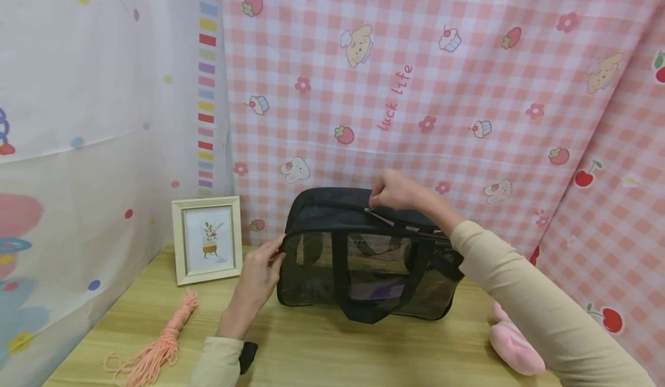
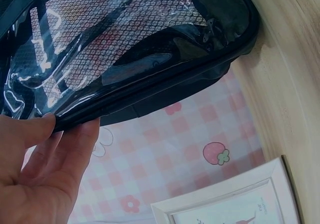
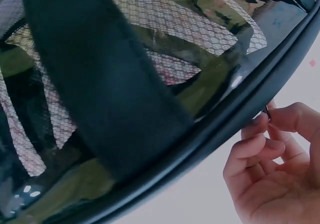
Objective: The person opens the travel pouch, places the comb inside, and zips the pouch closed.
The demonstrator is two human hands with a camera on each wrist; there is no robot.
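Note:
A black bag (image 1: 312, 283) with see-through panels and dark straps stands on the table. At its upper left corner my left hand (image 1: 258, 274) pinches the edge between thumb and fingers, seen closer in the left wrist view on the dark piping (image 2: 117, 101). Over the bag's top, my right hand (image 1: 397, 189) pinches the zipper pull (image 1: 368, 209); the zipper gapes to the right of it. The right wrist view shows the fingertips of this hand (image 3: 275, 164) beside the piped edge, mostly hiding the pull. Something purple (image 1: 387, 290) shows through the front panel.
Left of the bag, a framed picture (image 1: 208, 239) leans upright. A bundle of peach cord (image 1: 163, 343) lies at the front left of the wooden table (image 1: 296, 352). Under the right forearm rests a pink object (image 1: 514, 343), partly hidden. Patterned cloth (image 1: 322, 46) hangs behind.

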